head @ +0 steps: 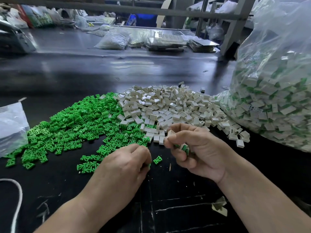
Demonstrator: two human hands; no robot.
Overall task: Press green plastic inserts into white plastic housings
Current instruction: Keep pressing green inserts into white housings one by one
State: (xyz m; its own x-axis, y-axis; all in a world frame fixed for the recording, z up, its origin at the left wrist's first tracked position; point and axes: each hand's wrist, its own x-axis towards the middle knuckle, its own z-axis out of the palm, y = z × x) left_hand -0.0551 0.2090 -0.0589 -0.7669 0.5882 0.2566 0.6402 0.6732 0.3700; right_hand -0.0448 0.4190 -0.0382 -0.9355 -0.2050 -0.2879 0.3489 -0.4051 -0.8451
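A wide heap of green inserts (75,125) covers the black table at centre left. Against its right side lies a heap of white housings (176,105). My left hand (124,167) rests knuckles-up at the near edge of the green heap, fingers curled round a green insert (149,166) that barely shows. My right hand (193,148) hovers just right of it, pinching a white housing (171,133) at the fingertips while its curled fingers hold assembled white-and-green pieces (184,147) in the palm. One loose green insert (157,160) lies between the hands.
A large clear bag (276,98) full of assembled white-and-green pieces stands at the right. A smaller clear bag (11,126) lies at the left edge, and a white cord (18,199) curls at the near left. Bags and trays clutter the far side.
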